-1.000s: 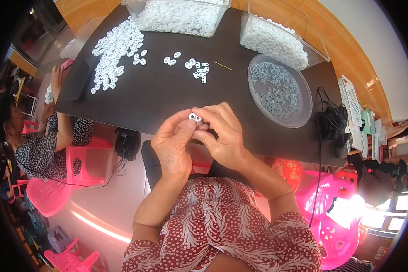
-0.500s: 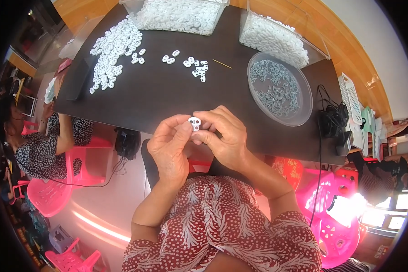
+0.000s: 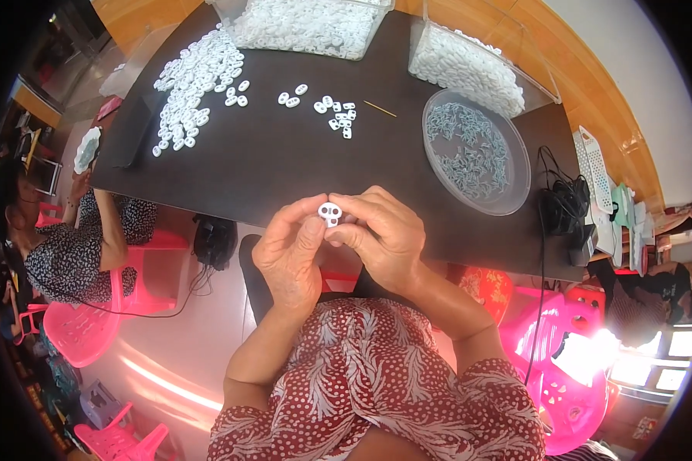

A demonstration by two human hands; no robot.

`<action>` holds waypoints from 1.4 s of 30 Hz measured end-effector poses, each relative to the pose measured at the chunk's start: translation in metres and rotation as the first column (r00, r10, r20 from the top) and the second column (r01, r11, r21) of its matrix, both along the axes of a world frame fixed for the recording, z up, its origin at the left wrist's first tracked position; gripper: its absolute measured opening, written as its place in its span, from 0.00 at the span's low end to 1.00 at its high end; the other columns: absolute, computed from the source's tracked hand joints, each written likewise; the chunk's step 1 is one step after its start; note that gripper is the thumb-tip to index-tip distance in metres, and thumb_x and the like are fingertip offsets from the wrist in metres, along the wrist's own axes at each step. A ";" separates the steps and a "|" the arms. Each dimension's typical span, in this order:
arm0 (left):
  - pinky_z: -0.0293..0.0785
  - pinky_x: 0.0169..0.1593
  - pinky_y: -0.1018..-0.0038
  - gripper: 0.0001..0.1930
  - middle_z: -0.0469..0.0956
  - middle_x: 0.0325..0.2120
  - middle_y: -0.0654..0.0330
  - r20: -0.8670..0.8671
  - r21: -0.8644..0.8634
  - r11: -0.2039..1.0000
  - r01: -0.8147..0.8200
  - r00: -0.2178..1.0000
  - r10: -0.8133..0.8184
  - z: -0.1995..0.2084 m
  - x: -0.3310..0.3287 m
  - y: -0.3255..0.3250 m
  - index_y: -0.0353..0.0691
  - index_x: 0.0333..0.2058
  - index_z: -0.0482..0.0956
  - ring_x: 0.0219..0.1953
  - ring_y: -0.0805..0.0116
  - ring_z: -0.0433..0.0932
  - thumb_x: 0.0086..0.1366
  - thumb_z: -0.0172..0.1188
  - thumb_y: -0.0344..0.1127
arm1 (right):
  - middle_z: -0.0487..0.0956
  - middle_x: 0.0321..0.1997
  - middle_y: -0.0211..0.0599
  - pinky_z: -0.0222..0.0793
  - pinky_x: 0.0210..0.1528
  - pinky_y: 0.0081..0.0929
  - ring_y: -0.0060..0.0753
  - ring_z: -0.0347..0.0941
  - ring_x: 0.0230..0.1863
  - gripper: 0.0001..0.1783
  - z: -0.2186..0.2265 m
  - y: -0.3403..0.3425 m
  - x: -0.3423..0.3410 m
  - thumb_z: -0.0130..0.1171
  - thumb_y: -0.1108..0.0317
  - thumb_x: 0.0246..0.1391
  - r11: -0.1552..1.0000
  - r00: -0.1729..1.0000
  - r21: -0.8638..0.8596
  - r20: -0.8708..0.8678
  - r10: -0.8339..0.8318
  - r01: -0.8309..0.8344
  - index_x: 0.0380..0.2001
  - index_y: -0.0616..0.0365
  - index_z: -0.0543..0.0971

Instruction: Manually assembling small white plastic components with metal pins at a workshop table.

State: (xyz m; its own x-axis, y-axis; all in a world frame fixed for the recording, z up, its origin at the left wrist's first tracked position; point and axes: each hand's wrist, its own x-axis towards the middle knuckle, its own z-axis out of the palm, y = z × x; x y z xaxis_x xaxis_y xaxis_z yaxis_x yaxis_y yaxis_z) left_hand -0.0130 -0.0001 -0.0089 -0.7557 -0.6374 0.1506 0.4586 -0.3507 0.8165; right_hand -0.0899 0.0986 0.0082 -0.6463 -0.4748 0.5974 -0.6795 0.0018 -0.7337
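Observation:
My left hand (image 3: 290, 250) and my right hand (image 3: 383, 230) meet just off the near edge of the table. Between their fingertips is a small white plastic piece (image 3: 331, 211), an oval face with two dark holes and a narrower white part below it. Thumb and fingers of both hands pinch it, so its back is hidden. Beyond them on the dark tabletop lie several small square white pieces (image 3: 341, 121) and a few loose white ovals with two holes (image 3: 289, 100). A thin yellow stick (image 3: 380, 109) rests to the right of these.
A heap of white ovals (image 3: 200, 69) covers the table's far left. Two clear bins, one at the back (image 3: 292, 52) and one at the back right (image 3: 542, 91), hold white pieces. A round tub (image 3: 524, 180) contains small blue-grey slivers. Black cables (image 3: 565, 196) lie right; another person (image 3: 77, 246) sits left.
The white piece between my fingertips has turned slightly and now shows its oval face more squarely. The other person's hand, holding something pale, has risen a little.

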 end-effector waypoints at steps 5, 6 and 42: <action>0.71 0.44 0.79 0.11 0.77 0.36 0.59 -0.002 -0.002 1.000 0.018 1.000 -0.018 -0.003 0.000 -0.001 0.30 0.42 0.75 0.37 0.75 0.74 0.63 0.58 0.30 | 0.78 0.23 0.37 0.67 0.26 0.26 0.32 0.71 0.24 0.19 -0.002 -0.002 0.000 0.65 0.76 0.35 1.000 0.998 -0.001 -0.057 -0.022 0.022 0.36 0.67 0.79; 0.70 0.44 0.79 0.11 0.77 0.36 0.59 -0.010 0.006 1.000 0.021 1.000 -0.021 -0.004 0.000 -0.001 0.30 0.42 0.75 0.37 0.75 0.74 0.63 0.58 0.30 | 0.78 0.23 0.37 0.67 0.26 0.26 0.32 0.71 0.24 0.19 -0.002 -0.002 0.000 0.65 0.76 0.35 1.000 0.998 -0.009 -0.065 -0.019 0.019 0.36 0.67 0.79; 0.66 0.41 0.80 0.09 0.70 0.30 0.65 -0.088 -0.263 0.940 -0.217 0.976 0.201 0.000 0.004 0.013 0.34 0.39 0.75 0.33 0.78 0.67 0.64 0.56 0.33 | 0.77 0.31 0.41 0.67 0.24 0.26 0.36 0.70 0.25 0.18 -0.005 -0.011 0.016 0.65 0.78 0.34 0.992 0.968 -0.125 -0.244 -0.062 0.032 0.34 0.69 0.77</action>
State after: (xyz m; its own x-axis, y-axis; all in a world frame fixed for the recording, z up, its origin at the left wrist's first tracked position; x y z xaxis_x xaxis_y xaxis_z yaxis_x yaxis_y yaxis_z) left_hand -0.0089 0.0129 -0.0089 -0.5945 -0.7092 0.3790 0.5479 -0.0123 0.8365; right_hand -0.0741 0.0874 0.0029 -0.4917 -0.3627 0.7916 -0.8407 -0.0391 -0.5401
